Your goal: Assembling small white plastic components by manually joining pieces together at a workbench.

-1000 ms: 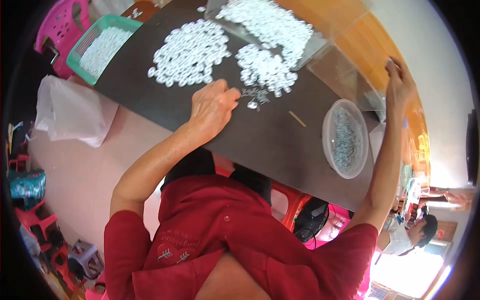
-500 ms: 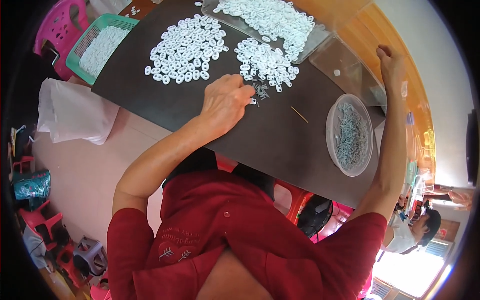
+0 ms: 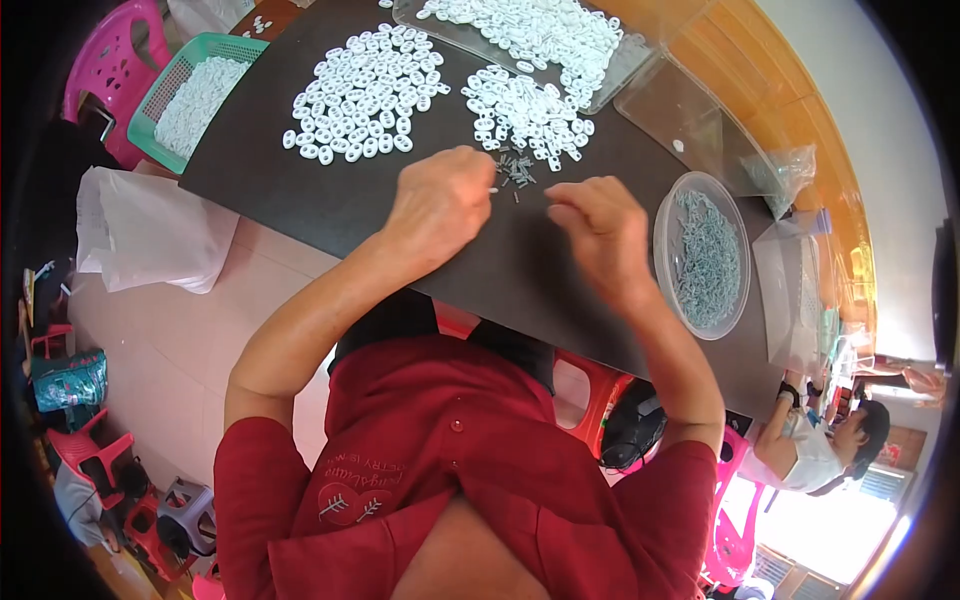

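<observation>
Working over a dark desk [image 3: 330, 205]: left hand [image 3: 440, 205] is curled, fingertips pinched on what looks like a small white piece, right hand [image 3: 600, 230] half closed just beside it, grip contents unclear; a small scatter of grey pins [image 3: 515, 170] lies between and just above both hands. Two loose piles of white rings [image 3: 365, 95], too many to count, a clear tray [image 3: 590, 85] holding more, a round clear tub [image 3: 705, 255] of grey metal parts, a green basket [image 3: 165, 105] of white pieces at the left edge. Bare desk runs from the hands to the near edge.

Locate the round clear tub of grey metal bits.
In the head view, the round clear tub sits on the dark table at the person's right, just beyond the right hand.
</observation>
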Motion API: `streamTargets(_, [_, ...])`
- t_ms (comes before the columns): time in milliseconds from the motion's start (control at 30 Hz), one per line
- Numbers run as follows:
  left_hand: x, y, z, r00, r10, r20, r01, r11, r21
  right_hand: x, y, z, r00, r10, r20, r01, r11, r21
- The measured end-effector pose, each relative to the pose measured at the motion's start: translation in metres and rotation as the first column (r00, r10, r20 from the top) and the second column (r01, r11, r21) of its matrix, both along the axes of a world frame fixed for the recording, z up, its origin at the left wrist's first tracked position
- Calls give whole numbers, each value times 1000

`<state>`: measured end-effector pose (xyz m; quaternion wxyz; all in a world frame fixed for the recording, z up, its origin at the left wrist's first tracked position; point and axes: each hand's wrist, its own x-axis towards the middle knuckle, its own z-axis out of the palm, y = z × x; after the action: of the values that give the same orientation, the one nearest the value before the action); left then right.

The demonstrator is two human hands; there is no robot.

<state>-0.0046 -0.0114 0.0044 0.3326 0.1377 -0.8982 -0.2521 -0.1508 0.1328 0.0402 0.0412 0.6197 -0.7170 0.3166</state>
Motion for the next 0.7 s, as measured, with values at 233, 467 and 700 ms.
streamTargets(233, [40,-9,5,986,-25,-165,145,620,772,23,-24,-32,967,-200,-159,201,980,-9])
streamTargets(467, [55,1,1,974,74,-214,158,453,878,26,-34,-41,960,-124,-251,127,992,-5])
streamTargets(700, [54,-2,4,958,20,-287,269,285,920,36,-22,-23,991,-86,100,85,996,17])
